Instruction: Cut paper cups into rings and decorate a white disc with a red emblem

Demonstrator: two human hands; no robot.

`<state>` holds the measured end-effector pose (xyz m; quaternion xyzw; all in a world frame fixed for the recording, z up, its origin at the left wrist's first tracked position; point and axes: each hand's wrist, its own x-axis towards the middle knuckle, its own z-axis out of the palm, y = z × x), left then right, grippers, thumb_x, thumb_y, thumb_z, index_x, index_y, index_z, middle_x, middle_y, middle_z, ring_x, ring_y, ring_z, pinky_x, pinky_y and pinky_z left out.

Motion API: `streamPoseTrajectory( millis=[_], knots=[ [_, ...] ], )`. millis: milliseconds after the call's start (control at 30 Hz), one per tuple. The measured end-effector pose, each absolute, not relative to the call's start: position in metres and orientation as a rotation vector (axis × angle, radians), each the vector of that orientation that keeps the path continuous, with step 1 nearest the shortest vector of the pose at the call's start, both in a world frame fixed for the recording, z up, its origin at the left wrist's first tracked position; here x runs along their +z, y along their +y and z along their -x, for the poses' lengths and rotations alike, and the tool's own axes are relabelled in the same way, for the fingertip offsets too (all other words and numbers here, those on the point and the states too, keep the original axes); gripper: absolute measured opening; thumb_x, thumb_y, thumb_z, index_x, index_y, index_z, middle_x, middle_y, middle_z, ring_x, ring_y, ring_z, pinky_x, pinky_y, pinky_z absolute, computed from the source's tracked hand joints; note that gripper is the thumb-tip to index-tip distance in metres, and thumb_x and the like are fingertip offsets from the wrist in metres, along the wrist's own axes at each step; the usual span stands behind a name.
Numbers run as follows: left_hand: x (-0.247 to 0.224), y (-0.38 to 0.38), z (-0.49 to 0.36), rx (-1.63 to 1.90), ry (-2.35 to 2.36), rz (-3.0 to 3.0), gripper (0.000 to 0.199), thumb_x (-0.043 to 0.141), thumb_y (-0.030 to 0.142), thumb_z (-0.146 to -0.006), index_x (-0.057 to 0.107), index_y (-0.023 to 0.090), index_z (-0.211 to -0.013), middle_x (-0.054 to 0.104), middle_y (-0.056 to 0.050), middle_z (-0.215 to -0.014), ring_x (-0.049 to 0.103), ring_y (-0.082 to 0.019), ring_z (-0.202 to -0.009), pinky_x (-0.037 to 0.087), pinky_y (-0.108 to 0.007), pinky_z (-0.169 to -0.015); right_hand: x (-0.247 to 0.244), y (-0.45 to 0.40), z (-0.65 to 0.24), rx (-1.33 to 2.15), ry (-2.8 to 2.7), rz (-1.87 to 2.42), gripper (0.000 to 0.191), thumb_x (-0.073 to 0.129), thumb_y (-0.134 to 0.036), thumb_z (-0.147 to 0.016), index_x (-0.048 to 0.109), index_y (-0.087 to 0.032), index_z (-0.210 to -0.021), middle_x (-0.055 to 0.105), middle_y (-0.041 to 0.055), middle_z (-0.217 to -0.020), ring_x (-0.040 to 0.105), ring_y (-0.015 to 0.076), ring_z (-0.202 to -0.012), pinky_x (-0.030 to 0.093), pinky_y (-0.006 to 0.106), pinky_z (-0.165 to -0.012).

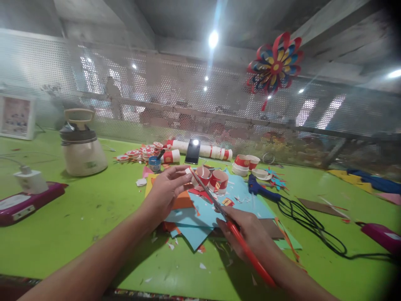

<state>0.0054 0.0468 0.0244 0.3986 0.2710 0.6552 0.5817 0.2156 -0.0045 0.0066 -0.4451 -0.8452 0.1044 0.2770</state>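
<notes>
My left hand (167, 188) is closed, pinching a small white and red piece of paper (189, 171) between thumb and fingers. In my right hand (250, 228) are long scissors with red handles (249, 253). Their blades point up and left, with the tips close to the paper piece; whether they touch it I cannot tell. Just beyond the blades stand two cut paper cup rings (218, 182), red and white. Beneath them, light blue paper sheets (194, 232) lie with an orange sheet (182, 200) and scattered scraps.
A blue glue gun (263, 190) with a coiled black cable lies right. Behind are a phone (192, 151), stacked paper cups (208, 149), cut cups (242, 164) and a small blue jar (154, 163). A kettle-like pot (82, 148) and purple power strip (34, 200) stand left.
</notes>
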Motion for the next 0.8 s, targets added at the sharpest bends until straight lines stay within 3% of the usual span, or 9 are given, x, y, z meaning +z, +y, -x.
streamPoseTrajectory(
  millis=[267,567,800],
  knots=[
    [0.024,0.046,-0.005,1.498,0.623,-0.911,0.028,0.082,0.014,-0.063,0.068,0.011,-0.087,0.072,-0.011,-0.085,0.069,-0.024,-0.081,0.054,-0.041,-0.082,0.004,-0.006,-0.217,0.249,-2.284,1.236,0.021,0.041,-0.025,-0.090,0.059,-0.017,-0.083,0.063,0.0034,-0.068,0.051,0.0158,-0.057,0.037,0.026,-0.056],
    [0.027,0.043,-0.006,1.483,0.621,-0.896,0.024,0.081,0.014,-0.065,0.068,0.011,-0.085,0.072,-0.010,-0.081,0.069,-0.022,-0.079,0.052,-0.040,-0.084,-0.003,-0.003,-0.218,0.203,-2.297,1.232,0.014,0.045,-0.010,-0.083,0.055,-0.019,-0.079,0.061,0.0008,-0.069,0.050,0.0142,-0.058,0.036,0.024,-0.056],
    [0.029,0.042,-0.005,1.475,0.631,-0.889,0.026,0.081,0.012,-0.064,0.067,0.010,-0.086,0.072,-0.010,-0.081,0.070,-0.023,-0.079,0.052,-0.042,-0.085,-0.005,-0.002,-0.220,0.113,-2.305,1.195,0.016,0.044,-0.010,-0.081,0.058,-0.017,-0.083,0.059,0.0003,-0.063,0.049,0.0136,-0.054,0.035,0.023,-0.053]
  ],
)
